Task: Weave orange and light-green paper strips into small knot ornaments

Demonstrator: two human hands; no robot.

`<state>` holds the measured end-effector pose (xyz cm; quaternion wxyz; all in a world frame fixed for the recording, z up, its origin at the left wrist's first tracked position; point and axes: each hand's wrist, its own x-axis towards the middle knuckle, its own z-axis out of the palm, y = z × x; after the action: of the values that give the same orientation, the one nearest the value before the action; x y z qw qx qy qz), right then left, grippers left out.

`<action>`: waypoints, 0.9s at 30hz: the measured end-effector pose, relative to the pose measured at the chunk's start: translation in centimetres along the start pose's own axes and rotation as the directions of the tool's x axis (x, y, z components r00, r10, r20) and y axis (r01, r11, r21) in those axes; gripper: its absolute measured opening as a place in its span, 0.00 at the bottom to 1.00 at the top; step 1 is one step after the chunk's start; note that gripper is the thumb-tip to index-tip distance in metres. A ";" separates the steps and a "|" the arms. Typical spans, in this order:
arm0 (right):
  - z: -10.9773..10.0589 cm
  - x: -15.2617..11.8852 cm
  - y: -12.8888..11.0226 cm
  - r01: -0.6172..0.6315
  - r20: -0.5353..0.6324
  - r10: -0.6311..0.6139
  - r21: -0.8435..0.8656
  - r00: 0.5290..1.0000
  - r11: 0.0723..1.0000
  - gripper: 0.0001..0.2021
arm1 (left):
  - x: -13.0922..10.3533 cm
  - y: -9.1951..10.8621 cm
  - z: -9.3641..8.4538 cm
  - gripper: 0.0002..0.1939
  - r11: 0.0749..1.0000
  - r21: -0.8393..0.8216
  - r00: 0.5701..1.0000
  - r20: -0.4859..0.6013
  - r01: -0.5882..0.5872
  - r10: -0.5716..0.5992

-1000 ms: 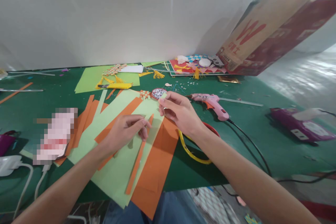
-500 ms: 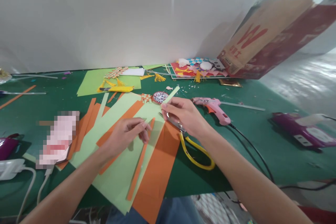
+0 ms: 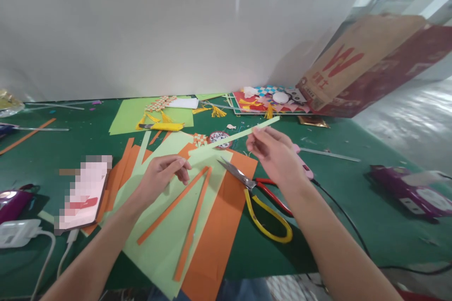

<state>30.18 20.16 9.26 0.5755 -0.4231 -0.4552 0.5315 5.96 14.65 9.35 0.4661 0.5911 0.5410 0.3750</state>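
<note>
My right hand (image 3: 270,148) pinches a narrow light green paper strip (image 3: 229,138) between thumb and fingertips, near its right end. The strip slants down leftward over a round bead-filled dish (image 3: 219,139). Loosely curled, my left hand (image 3: 167,171) hovers over a light green paper sheet (image 3: 158,233), with nothing visible in its fingers. On that sheet two thin orange paper strips (image 3: 173,207) (image 3: 192,225) meet at their far ends in a V. Scissors (image 3: 249,183) with yellow and red handles lie slightly open below my right hand, partly on a wide orange paper piece (image 3: 215,225).
A pink glue gun (image 3: 306,169) lies partly hidden behind my right hand. At left is a phone (image 3: 84,193) on a cable. A yellow cutter (image 3: 165,127), tassels (image 3: 218,112) and a paper bag (image 3: 342,66) stand or lie towards the back. A purple device (image 3: 406,188) is at right.
My right hand has moved right with the green strip, which now shows at greater length. My left hand has shifted left, uncovering the orange strips. The scissors' red handle has come into view.
</note>
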 end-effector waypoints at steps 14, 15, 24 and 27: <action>3.8 -2.8 2.8 -0.037 0.411 0.340 -0.592 0.846 0.805 0.15 | 1.4 -1.7 -2.8 0.15 0.617 0.766 0.847 -0.442 0.183 0.297; 4.1 -3.1 3.1 0.054 0.412 0.291 -0.649 0.863 0.759 0.15 | 1.3 -1.9 -3.1 0.16 0.492 0.836 0.863 -0.418 0.244 0.282; 4.3 -4.0 4.3 0.427 0.488 0.065 -0.814 0.871 0.394 0.14 | 1.1 -2.3 -4.1 0.20 0.210 0.904 0.908 -0.401 0.371 0.119; 4.3 -4.3 4.4 0.556 0.582 -0.052 -0.743 0.812 0.372 0.10 | 1.1 -2.4 -4.4 0.22 0.213 0.902 0.907 -0.404 0.375 0.116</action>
<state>24.89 16.22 5.63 0.2262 -0.4239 -0.8598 0.1727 1.24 16.33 8.28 -0.0907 0.6144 0.7834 0.0230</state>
